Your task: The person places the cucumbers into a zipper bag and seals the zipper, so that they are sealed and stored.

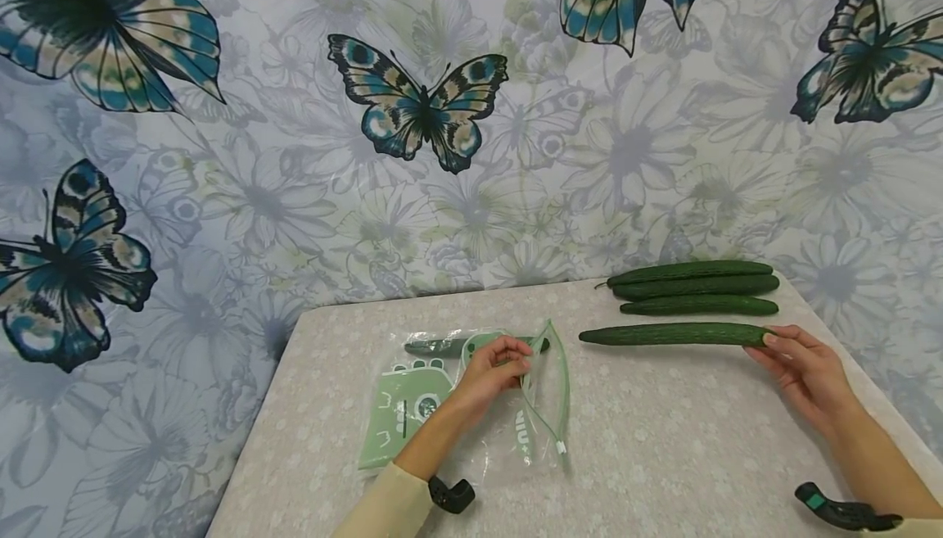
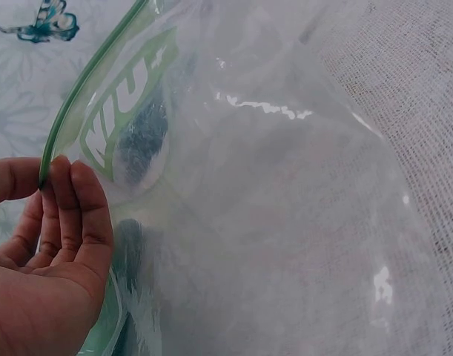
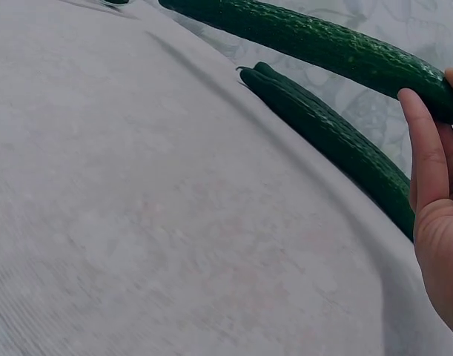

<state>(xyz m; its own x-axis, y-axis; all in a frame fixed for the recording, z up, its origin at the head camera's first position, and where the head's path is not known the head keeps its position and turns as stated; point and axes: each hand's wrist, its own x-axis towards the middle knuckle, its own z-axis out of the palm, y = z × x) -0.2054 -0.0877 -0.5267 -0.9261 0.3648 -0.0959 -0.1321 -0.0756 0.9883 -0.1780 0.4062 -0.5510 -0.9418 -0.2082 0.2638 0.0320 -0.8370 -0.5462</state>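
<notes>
My left hand (image 1: 486,378) pinches the green zip edge of a clear plastic zip bag (image 1: 494,452), holding its mouth raised and parted on the right side. Inside the bag lies one cucumber (image 1: 438,348), partly hidden behind the hand and the bag's green print. In the left wrist view, thumb and fingertips meet on the green strip (image 2: 89,70). My right hand (image 1: 806,374) grips a long cucumber (image 1: 670,334) by its right end, its other end pointing toward the bag. The right wrist view has this cucumber (image 3: 322,48) raised above the table.
Several more cucumbers (image 1: 700,305) lie side by side at the table's back right. The light patterned tablecloth (image 1: 648,456) reaches the butterfly-print wall (image 1: 471,219). Black bands (image 1: 451,495) sit on both wrists.
</notes>
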